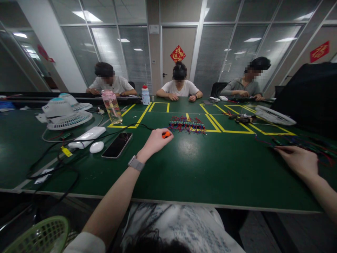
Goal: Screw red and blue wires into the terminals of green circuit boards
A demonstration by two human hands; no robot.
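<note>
My left hand [158, 141] is closed around an orange tool [166, 134], held above the middle of the table. A black cable [139, 124] runs from the left to this hand; the fingers hide much of the tool. Just beyond it lies a row of small green circuit boards [187, 123] with red and blue wires. At the right, my right hand [300, 160] has its thumb and fingertips pressed together at a small circuit board [277, 142] with thin wires. More wired boards [318, 143] lie beside and behind that hand.
A phone [117, 145], a white case [97, 147], a power strip [87, 137] and white fans [68, 119] occupy the left. A clear bottle [113, 109] stands behind them. Pliers-like tools [243, 119] lie far right on the green table [189, 175]. Three people sit opposite.
</note>
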